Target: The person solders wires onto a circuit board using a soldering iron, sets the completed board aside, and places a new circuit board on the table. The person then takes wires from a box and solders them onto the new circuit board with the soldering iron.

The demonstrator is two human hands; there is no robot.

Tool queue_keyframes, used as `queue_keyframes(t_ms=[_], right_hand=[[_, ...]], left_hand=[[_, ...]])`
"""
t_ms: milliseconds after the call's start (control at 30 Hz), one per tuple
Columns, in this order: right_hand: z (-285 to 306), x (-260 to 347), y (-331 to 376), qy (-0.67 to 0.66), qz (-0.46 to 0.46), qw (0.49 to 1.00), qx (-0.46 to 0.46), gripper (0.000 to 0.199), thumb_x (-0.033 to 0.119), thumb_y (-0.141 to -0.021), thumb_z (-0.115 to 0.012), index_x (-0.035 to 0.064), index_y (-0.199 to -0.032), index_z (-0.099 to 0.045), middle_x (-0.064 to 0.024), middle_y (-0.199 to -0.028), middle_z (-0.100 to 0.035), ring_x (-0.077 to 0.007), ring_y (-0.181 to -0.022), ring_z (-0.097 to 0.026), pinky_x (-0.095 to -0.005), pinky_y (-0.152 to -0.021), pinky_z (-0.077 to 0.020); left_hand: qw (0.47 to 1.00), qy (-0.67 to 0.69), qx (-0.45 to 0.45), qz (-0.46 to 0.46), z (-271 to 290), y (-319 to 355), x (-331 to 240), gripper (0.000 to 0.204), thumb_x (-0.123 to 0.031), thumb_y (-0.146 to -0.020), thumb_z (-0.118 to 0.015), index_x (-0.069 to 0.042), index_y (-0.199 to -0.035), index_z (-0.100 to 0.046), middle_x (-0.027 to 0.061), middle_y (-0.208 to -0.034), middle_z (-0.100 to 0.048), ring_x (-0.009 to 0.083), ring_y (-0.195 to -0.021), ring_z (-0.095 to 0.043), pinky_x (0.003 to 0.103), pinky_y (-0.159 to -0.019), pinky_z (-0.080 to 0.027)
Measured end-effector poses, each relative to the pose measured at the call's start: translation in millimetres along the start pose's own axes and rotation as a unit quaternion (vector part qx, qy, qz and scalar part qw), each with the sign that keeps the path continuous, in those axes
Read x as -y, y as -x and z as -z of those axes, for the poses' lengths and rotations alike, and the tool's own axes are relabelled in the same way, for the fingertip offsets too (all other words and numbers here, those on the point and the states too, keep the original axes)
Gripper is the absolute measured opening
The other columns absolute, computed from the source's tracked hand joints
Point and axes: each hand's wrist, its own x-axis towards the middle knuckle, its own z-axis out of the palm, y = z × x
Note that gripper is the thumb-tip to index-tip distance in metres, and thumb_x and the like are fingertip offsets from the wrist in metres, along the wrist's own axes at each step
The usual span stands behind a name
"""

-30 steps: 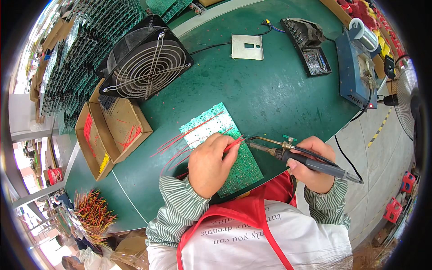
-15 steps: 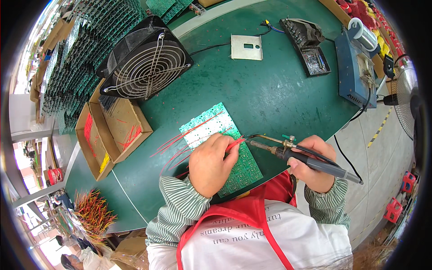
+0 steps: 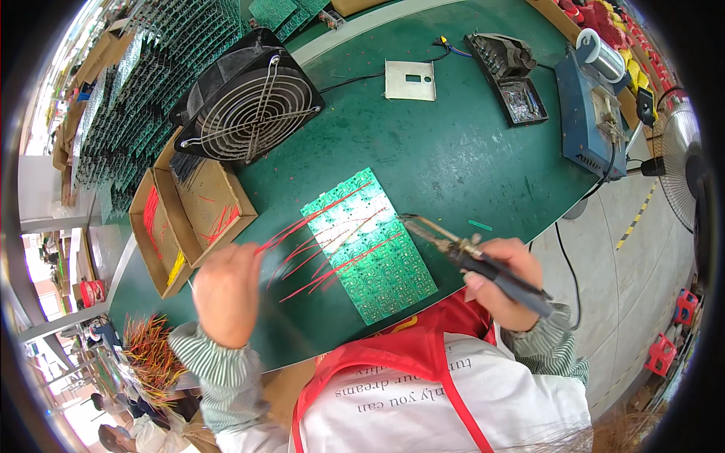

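A green circuit board [image 3: 400,275] lies tilted on the table, with several thin red wires [image 3: 332,205] running from it toward the left. My left hand [image 3: 226,294] is left of the board, its fingers pinched together by the far ends of the upper red wires. What those fingers hold, if anything, is hidden. In my right hand [image 3: 507,283] is a soldering iron [image 3: 491,268] with a thin feed tube along it. Its tip is near the board's right edge, slightly blurred.
Beside my left hand stands a divided cardboard box [image 3: 245,215] of red and yellow wires. A black fan [image 3: 253,106] stands behind it. Farther back are a metal plate [image 3: 409,80], an iron stand [image 3: 504,64] and a blue unit [image 3: 585,121] with a solder spool [image 3: 602,57].
My left hand has moved left, from over the board to near the cardboard box. More red wires now show on the board. The soldering iron has swung slightly, its tip shifting left.
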Motion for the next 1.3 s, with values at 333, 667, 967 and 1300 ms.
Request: queue_keyframes(t_ms=[333, 667, 967, 1300], right_hand=[[-42, -22, -6, 0.099, 0.226, 0.964, 0.098, 0.041, 0.014, -0.076, -0.076, 0.0035, -0.108, -0.053, -0.0152, -0.098, -0.057, -0.0261, -0.072, -0.062, -0.0326, -0.061, -0.0504], [-42, -4, -21, 0.084, 0.222, 0.968, 0.079, 0.034, 0.012, -0.074, -0.076, 0.0019, -0.100, -0.056, -0.0144, -0.090, -0.062, -0.0238, -0.066, -0.062, -0.0306, -0.057, -0.0502], [-27, 20, -19, 0.095, 0.120, 0.981, 0.119, 0.023, 0.009, -0.070, -0.074, 0.0027, -0.085, -0.058, -0.0053, -0.063, -0.063, -0.0157, -0.050, -0.060, -0.0269, -0.049, -0.0457], [-39, 14, -27, 0.064, 0.083, 0.985, 0.140, 0.020, 0.007, -0.072, -0.072, 0.0024, -0.084, -0.057, -0.0051, -0.061, -0.062, -0.0131, -0.049, -0.059, -0.0259, -0.047, -0.0432]], left_hand=[[0.927, -0.341, 0.155, -0.020, -37, 65, 37, 0.010, -0.016, -0.076, -0.063, -0.010, -0.070, -0.059, 0.0027, -0.068, -0.057, 0.0193, -0.066, -0.058, 0.029, -0.050, -0.048], [0.972, 0.220, 0.037, 0.071, -1, 33, -17, 0.010, -0.010, -0.084, -0.065, -0.002, -0.087, -0.062, 0.0111, -0.074, -0.064, 0.0227, -0.062, -0.063, 0.032, -0.056, -0.048], [0.896, 0.431, 0.070, 0.083, -45, 20, -42, 0.011, -0.006, -0.078, -0.070, 0.001, -0.080, -0.062, 0.0074, -0.071, -0.058, 0.0127, -0.058, -0.052, 0.026, -0.053, -0.041], [0.886, 0.446, 0.091, 0.091, -52, 16, -40, 0.011, -0.007, -0.077, -0.071, -0.001, -0.078, -0.062, 0.0047, -0.070, -0.055, 0.0117, -0.055, -0.046, 0.026, -0.051, -0.038]])
